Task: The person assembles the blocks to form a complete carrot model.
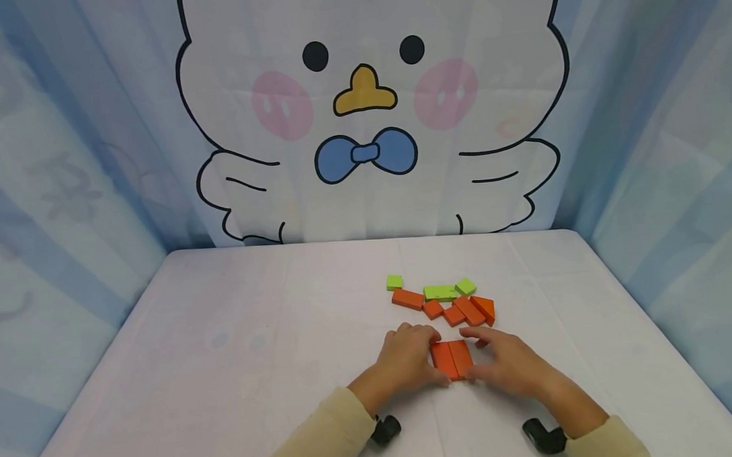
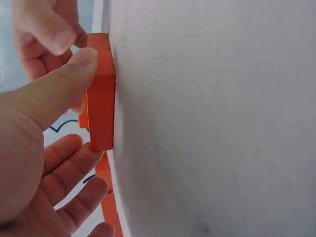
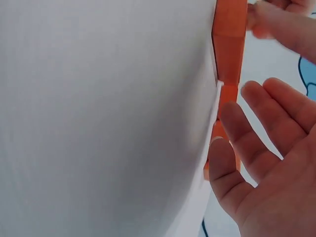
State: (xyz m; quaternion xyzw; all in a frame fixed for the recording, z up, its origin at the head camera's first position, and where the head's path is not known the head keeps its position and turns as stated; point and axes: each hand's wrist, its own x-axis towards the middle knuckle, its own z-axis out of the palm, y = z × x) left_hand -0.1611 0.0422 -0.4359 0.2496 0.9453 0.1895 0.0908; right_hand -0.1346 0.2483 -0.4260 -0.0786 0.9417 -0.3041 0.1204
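Two long orange blocks lie side by side on the table, a left block (image 1: 444, 361) and a right block (image 1: 461, 357). My left hand (image 1: 407, 355) pinches the left one, with the thumb at its near end and a fingertip at its far end, as the left wrist view shows. To the right, my right hand (image 1: 510, 363) is spread beside the pair, its thumb near the right block. In the right wrist view the fingers (image 3: 256, 143) of that hand are loosely extended and hold nothing.
Beyond the hands lie several orange blocks (image 1: 407, 300), an orange triangular block (image 1: 484, 309) and three green blocks (image 1: 439, 293). A white cloth covers the table (image 1: 225, 368). A printed curtain (image 1: 368, 208) hangs behind it.
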